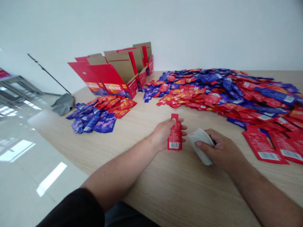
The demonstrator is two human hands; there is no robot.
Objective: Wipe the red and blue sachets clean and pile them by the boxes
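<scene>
A red sachet [174, 137] with a white barcode at its lower end lies across the palm of my left hand [164, 134], the thumb pressing on its top part. Close by on the right, my right hand [219, 145] grips a folded white cloth or tissue [201, 143] between thumb and fingers. A small gap separates the cloth from the left fingertips. Both hands are above the pale wooden table [151, 176]. Right of my right hand, several red sachets [264, 146] lie flat with their barcodes showing.
A large heap of red and blue sachets [213, 91] spreads along the wall side. A smaller group of blue sachets [92, 119] and red sachets [119, 105] lies at the left. Open red cardboard boxes [111, 77] stand behind it. A grey cloth [63, 104] is at the left edge.
</scene>
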